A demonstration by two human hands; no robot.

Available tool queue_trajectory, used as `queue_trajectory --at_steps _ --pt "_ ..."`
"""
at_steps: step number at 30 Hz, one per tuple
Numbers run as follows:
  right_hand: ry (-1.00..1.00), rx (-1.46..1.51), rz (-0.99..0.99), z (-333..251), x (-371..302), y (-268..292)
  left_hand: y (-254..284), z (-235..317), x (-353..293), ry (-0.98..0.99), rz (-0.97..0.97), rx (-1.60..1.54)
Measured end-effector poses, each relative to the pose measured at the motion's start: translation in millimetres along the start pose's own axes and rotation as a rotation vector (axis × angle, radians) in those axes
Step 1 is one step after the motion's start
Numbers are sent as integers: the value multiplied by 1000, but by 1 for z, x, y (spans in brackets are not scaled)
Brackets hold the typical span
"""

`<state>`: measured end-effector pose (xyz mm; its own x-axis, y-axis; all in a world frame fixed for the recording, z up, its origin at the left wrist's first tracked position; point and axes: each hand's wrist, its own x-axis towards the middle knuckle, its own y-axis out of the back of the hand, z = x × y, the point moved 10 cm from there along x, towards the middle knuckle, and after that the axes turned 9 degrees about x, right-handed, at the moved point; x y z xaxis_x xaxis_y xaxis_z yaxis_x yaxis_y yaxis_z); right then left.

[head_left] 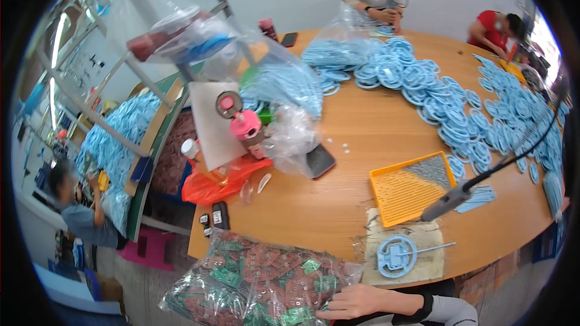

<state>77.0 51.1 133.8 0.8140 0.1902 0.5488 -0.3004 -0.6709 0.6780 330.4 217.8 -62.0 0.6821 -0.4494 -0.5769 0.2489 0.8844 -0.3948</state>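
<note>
My right hand (350, 303) reaches in from the lower right, its fingers curled over the right side of a large clear plastic bag (241, 274). Red and green circuit boards fill this bag, which lies at the near edge of the table. My left hand does not show. Just beyond my right hand, a light blue ring-shaped plastic part (396, 256) with a rod pointing right rests on a beige cloth (372, 235). Behind the cloth, a yellow tray (377, 196) holds small grey metal pieces. A dark grey handheld tool (447, 203) on a cable hangs over the tray's near right corner.
Piles of light blue rings (447, 115) curve along the wooden table (356, 163). Left of centre stand a pink-lidded bottle (246, 125), a red plastic bag (220, 182) and a phone (320, 161). A metal frame (90, 105) rises at left. Three other people work around.
</note>
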Motion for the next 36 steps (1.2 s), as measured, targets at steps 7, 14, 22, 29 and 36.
queue_trajectory --at_steps 7,14,22,29,36 --pt "-31 -26 -79 12 4 12 -1 -40 20 47 -15 -67" --pt "-228 -117 -16 51 -14 26 -15 -59 47 57 -31 -91" --pt "-549 -173 183 105 -36 47 3 -44 69 30 -46 -45" --pt "-708 -232 206 111 -56 52 0 60 93 -465 14 496" --pt "-828 -257 230 122 -72 46 -113 174 43 -1312 341 1561"
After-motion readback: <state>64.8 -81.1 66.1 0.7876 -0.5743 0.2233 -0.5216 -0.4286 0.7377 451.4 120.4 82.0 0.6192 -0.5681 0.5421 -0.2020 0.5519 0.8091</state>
